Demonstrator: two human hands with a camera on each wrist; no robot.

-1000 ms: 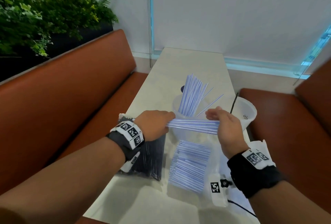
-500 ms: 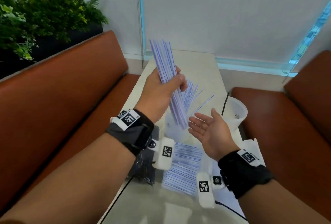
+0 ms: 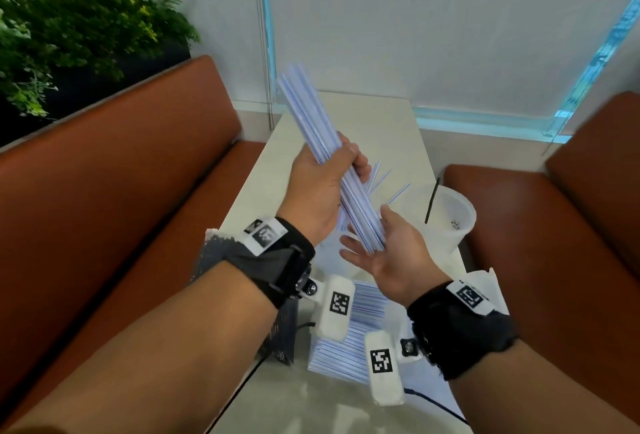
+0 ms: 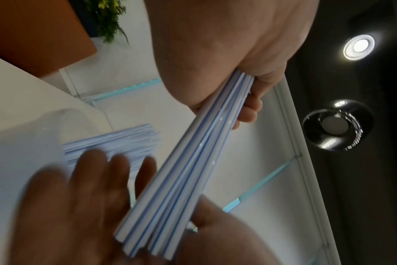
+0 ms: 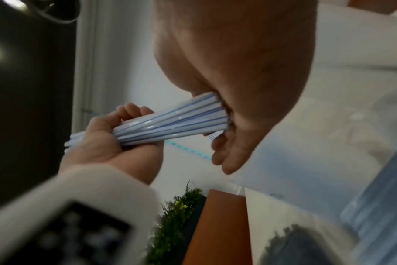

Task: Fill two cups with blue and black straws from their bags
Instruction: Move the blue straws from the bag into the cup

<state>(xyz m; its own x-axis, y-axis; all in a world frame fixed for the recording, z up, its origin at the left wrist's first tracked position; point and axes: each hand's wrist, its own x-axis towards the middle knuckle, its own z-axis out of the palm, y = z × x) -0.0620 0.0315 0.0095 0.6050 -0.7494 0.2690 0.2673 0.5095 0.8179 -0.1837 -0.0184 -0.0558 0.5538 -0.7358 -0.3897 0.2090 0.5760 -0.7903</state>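
No words, brand names or numbers can be read on anything here. The only signs are black-and-white square code tags point(image 3: 338, 303). They sit on the white camera blocks and on the black wrist bands point(image 3: 460, 331) of both arms. They are block patterns, not letters. The small dark mark inside the white cup point(image 3: 454, 224) is too small to read.

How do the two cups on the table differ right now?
The near cup is mostly hidden behind the hands and holds many blue straws fanning out; the far cup is in plain view and holds a single black straw leaning on its rim. The near one looks well filled, the far one almost empty. Both are pale, translucent and upright.
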